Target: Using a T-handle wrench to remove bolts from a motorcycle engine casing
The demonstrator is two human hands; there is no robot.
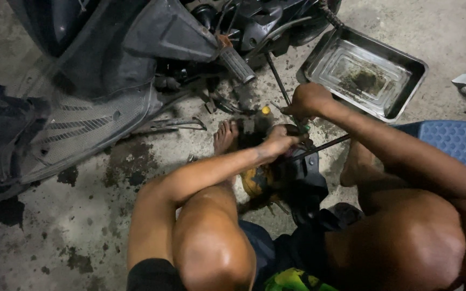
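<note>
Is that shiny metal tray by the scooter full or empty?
Nearly empty: the rectangular metal tray sits upright on the concrete floor, holding only a dark, grimy smear in its middle.

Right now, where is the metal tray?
In the head view the metal tray lies on the concrete floor at upper right, just beyond the right hand, beside the scooter.

A dark metal part [297, 172], black and oily, sits low between the person's knees on the stained concrete floor [103, 215]. A thin dark rod [322, 146] runs out of its top and slants up toward the floor's right edge. Against its left side rests a yellow-orange piece [254, 182], partly hidden. Just beyond it stands a small bottle with a yellow cap [265, 114], upright.
</note>
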